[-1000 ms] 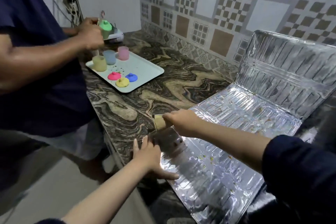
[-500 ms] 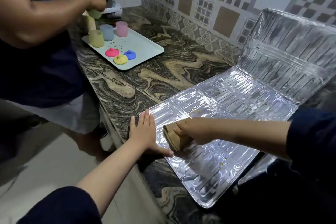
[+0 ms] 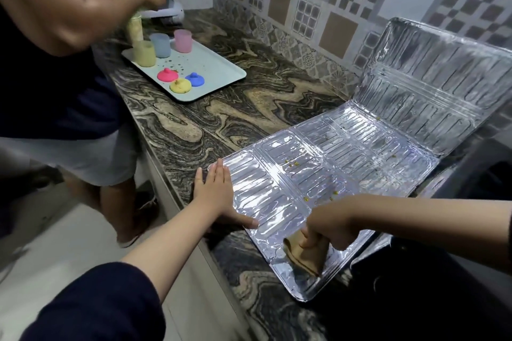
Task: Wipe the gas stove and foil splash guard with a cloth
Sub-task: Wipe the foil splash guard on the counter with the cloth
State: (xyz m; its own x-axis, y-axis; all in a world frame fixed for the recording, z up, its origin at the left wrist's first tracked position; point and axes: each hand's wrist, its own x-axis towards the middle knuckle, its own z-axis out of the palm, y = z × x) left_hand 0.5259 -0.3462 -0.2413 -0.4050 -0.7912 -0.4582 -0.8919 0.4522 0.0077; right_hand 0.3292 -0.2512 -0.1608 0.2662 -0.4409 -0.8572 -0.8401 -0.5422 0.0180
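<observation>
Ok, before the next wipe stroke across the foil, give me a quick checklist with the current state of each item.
1. Cloth gripped in the right hand: ok.
2. Cloth touching the foil splash guard: ok.
3. Left hand flat on the guard's left edge, steadying it: ok.
4. Flat panel free of residue: not ok, yellow-green specks lie mid-panel.
5. Stroke path clear of the tray: ok, it sits well apart.
6. Upright back panel clean: cannot tell.

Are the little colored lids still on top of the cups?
No, the three lids lie on the tray near its front, apart from the open cups standing at its back.
</observation>
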